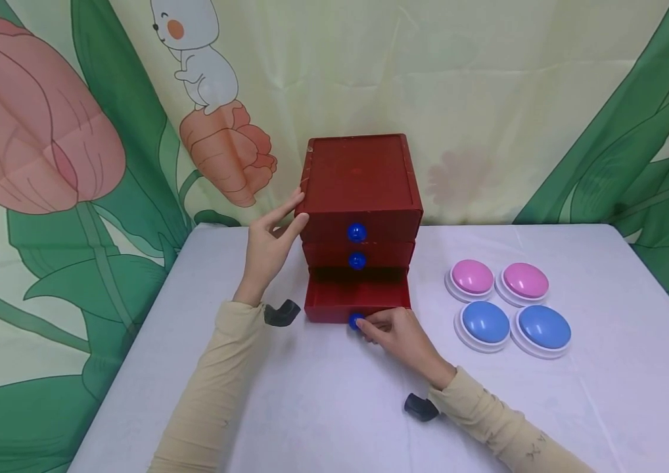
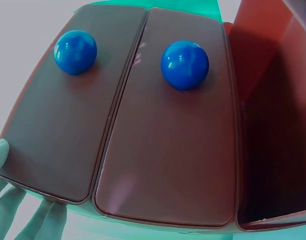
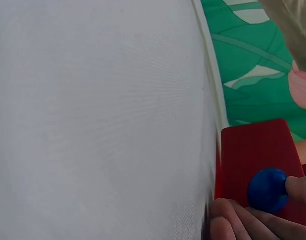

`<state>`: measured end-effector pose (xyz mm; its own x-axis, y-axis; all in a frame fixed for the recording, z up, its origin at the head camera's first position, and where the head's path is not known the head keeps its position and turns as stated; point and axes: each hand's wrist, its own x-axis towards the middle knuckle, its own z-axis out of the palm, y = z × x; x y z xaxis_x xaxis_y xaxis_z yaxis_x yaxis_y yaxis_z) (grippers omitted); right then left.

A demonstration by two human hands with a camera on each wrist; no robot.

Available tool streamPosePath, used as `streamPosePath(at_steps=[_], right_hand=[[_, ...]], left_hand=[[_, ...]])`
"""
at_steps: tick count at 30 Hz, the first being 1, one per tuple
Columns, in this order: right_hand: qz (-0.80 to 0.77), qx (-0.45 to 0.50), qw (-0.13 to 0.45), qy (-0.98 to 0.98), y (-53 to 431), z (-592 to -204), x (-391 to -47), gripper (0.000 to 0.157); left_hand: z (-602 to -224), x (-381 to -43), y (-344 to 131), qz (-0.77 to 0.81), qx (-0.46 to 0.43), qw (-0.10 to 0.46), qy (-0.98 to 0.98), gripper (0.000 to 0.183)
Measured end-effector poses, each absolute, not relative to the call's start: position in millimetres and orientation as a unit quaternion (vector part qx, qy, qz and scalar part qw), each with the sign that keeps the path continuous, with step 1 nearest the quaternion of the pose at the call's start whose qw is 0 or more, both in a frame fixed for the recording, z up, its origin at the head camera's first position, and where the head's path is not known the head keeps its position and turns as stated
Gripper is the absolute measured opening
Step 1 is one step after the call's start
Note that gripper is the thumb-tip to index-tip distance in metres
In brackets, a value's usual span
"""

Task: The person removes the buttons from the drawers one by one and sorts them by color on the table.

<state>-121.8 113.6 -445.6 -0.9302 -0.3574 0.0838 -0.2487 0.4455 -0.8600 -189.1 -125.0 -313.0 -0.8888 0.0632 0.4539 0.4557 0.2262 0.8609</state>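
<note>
A dark red chest of three drawers [image 1: 361, 174] with round blue knobs stands at the back middle of the table. Its bottom drawer [image 1: 328, 314] is pulled out and shows a bare inside; the upper two drawers are closed. My right hand [image 1: 396, 334] pinches the bottom drawer's blue knob [image 3: 267, 191] between thumb and fingers. Against the chest's left side rests my left hand [image 1: 269, 246], its fingers extended near the top drawer. In the left wrist view the top drawer [image 2: 68, 115] and middle drawer [image 2: 168, 135] fronts lie flush, with fingertips at the chest's edge.
To the right of the chest sit two pink domed buttons [image 1: 472, 276] and two blue domed buttons [image 1: 485, 322] on white bases. A patterned cloth [image 1: 488, 98] hangs behind the white table [image 1: 322, 407]. Dark wrist devices [image 1: 421, 407] are near both sleeves.
</note>
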Motion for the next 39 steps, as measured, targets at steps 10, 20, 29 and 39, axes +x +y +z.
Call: streamPosePath(at_steps=[10, 20, 29, 39], right_hand=[[-0.491, -0.17, 0.05, 0.853, 110.7, -443.8, -132.8, 0.022], [-0.49, -0.153, 0.065, 0.856, 110.8, -442.3, -142.7, 0.022], [-0.482, -0.14, 0.067, 0.863, 110.3, -442.2, -150.8, 0.023], [-0.487, -0.136, 0.074, 0.859, 110.3, -442.0, -159.4, 0.027]], left_hand=[[-313.2, -189.0, -124.9, -0.593, -0.166, 0.167, -0.77, 0.042], [-313.5, -188.9, -125.0, -0.595, -0.166, 0.167, -0.769, 0.042], [-313.5, -189.2, -125.1, -0.596, -0.164, 0.167, -0.768, 0.043], [-313.8, -189.3, -125.0, -0.593, -0.168, 0.171, -0.769, 0.042]])
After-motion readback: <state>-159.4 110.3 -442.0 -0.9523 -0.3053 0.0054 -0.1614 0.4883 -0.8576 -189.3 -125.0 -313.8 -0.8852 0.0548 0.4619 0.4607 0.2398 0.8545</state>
